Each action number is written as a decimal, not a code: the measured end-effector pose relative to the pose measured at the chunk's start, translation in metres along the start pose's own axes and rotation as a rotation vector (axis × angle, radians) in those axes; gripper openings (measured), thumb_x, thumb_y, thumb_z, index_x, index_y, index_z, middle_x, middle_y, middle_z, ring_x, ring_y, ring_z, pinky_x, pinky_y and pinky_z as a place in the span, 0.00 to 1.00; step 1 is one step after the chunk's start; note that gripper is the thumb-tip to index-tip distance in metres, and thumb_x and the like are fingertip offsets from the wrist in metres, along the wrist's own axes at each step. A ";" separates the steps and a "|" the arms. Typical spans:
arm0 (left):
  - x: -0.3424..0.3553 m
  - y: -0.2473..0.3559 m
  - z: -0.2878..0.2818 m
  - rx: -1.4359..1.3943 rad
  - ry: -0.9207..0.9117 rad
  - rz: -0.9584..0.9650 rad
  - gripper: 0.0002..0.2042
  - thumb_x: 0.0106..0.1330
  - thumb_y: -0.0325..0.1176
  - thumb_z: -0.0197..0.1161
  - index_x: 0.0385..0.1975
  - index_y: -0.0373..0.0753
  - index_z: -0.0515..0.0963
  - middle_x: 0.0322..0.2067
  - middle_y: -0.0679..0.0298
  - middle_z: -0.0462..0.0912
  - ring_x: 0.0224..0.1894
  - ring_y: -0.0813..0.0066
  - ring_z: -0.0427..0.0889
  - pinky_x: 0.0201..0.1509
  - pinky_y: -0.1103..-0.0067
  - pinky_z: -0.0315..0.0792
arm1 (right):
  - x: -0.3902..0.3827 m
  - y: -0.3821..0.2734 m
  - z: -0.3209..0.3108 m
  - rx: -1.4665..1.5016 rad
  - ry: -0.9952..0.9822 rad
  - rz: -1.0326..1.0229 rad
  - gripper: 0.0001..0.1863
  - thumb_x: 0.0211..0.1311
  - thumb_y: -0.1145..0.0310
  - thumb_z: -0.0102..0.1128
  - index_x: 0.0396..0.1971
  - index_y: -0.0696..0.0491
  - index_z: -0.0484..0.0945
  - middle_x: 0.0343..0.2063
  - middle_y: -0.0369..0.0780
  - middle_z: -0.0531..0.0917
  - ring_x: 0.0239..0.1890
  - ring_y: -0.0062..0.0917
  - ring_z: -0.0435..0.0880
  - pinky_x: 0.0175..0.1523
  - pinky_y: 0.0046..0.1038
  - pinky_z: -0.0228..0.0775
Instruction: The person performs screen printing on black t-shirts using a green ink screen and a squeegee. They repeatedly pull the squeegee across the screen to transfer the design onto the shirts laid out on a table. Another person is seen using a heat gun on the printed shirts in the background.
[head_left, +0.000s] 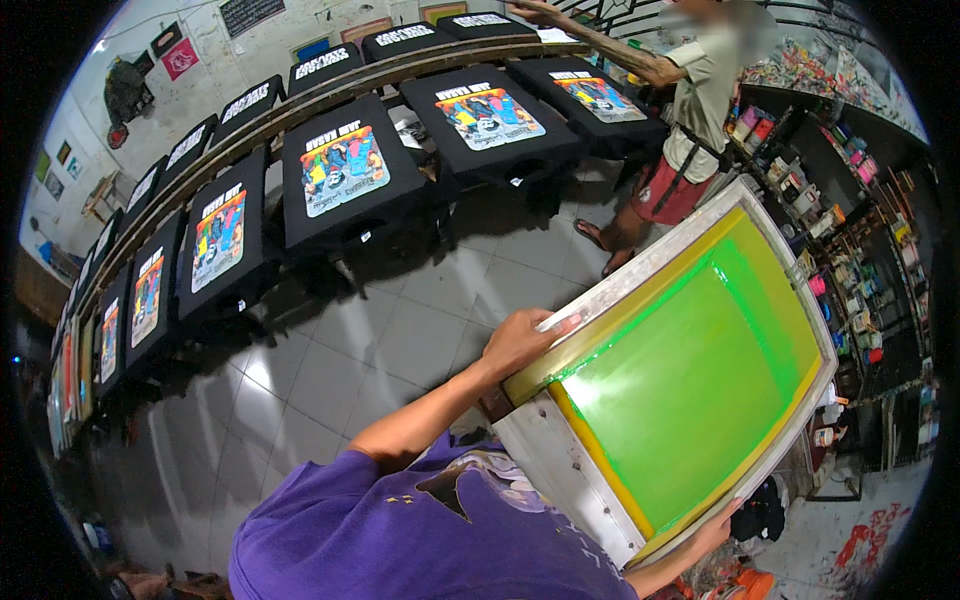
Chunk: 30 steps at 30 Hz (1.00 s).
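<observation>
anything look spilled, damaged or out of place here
Possibly the red marks on the pale surface at lower right: they look irregular, like splashed paint, though they may be deliberate. The framed screen between the left hand and right hand shows no obvious damage.

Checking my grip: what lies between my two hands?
In the head view, the framed green screen lies between your left hand and right hand.

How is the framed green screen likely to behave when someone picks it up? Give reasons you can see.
The framed green screen should probably stay stiff, as a solid pale rim surrounds it. Being broad, it may tilt if held one-sided; here the left fingers and right fingers grip separate edges. Its glossy surface might feel slick.
</observation>
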<state>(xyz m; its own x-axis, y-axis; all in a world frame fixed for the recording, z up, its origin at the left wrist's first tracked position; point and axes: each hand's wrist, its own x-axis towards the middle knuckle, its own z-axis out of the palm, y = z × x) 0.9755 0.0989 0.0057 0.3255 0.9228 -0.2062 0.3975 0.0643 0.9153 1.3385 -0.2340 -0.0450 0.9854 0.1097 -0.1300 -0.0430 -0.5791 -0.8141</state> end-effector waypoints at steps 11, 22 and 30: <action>-0.022 0.003 0.037 0.010 -0.211 0.054 0.39 0.60 0.70 0.59 0.47 0.33 0.84 0.38 0.52 0.88 0.42 0.63 0.87 0.50 0.71 0.76 | -0.057 0.065 -0.063 0.018 0.210 0.060 0.47 0.68 0.33 0.48 0.51 0.72 0.77 0.50 0.58 0.81 0.48 0.45 0.81 0.55 0.39 0.71; -0.100 -0.025 0.054 0.101 -0.274 0.080 0.40 0.61 0.70 0.58 0.50 0.33 0.83 0.42 0.51 0.87 0.45 0.61 0.86 0.52 0.71 0.76 | -0.129 0.106 -0.142 0.034 0.244 0.097 0.47 0.68 0.32 0.46 0.53 0.71 0.76 0.51 0.57 0.82 0.50 0.43 0.81 0.56 0.37 0.71; -0.159 -0.031 0.053 0.044 -0.355 -0.002 0.42 0.60 0.72 0.57 0.52 0.32 0.82 0.45 0.48 0.86 0.47 0.59 0.86 0.54 0.70 0.76 | -0.132 0.182 -0.194 -0.029 0.204 0.149 0.46 0.70 0.34 0.45 0.55 0.71 0.75 0.54 0.57 0.80 0.51 0.41 0.80 0.58 0.36 0.70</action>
<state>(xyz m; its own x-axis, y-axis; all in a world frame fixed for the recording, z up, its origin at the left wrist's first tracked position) 0.9571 -0.0704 -0.0082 0.5993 0.7329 -0.3219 0.4321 0.0424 0.9008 1.2322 -0.5108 -0.0661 0.9815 -0.1422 -0.1281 -0.1884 -0.6000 -0.7775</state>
